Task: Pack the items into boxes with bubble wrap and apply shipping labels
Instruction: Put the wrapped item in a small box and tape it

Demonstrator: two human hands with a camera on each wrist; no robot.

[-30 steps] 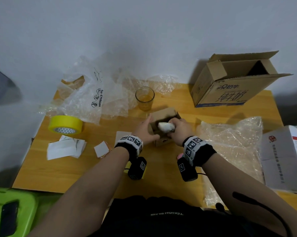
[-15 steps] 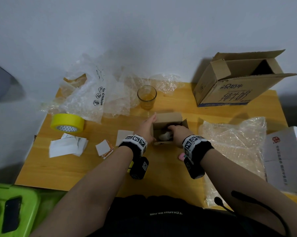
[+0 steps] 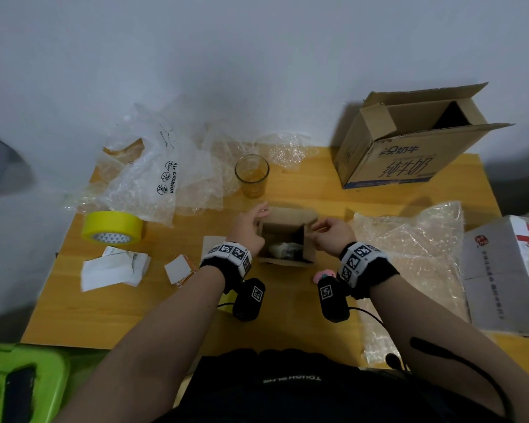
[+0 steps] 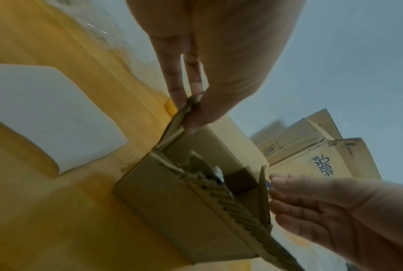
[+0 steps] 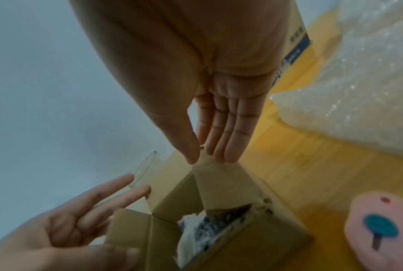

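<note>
A small brown cardboard box (image 3: 287,215) stands open at the middle of the wooden table. A bubble-wrapped item (image 3: 283,249) lies inside it, also showing in the right wrist view as a white bundle (image 5: 196,227). My left hand (image 3: 248,224) is at the box's left side and pinches the left flap (image 4: 172,132) between thumb and fingers. My right hand (image 3: 330,232) is at the box's right side, and its thumb and fingertips pinch the top edge of the right flap (image 5: 219,183).
Behind the box stands a glass (image 3: 251,175) beside a bubble wrap pile (image 3: 153,178). Yellow tape (image 3: 112,227) and paper labels (image 3: 113,267) lie left. Right: a bubble wrap sheet (image 3: 409,248), a large open carton (image 3: 409,141), a white box (image 3: 507,270). A pink object (image 3: 324,274) lies near my right wrist.
My right hand lowered the wrapped item into the small box, let it go and moved out to the right flap. My left hand shifted along the left flap.
</note>
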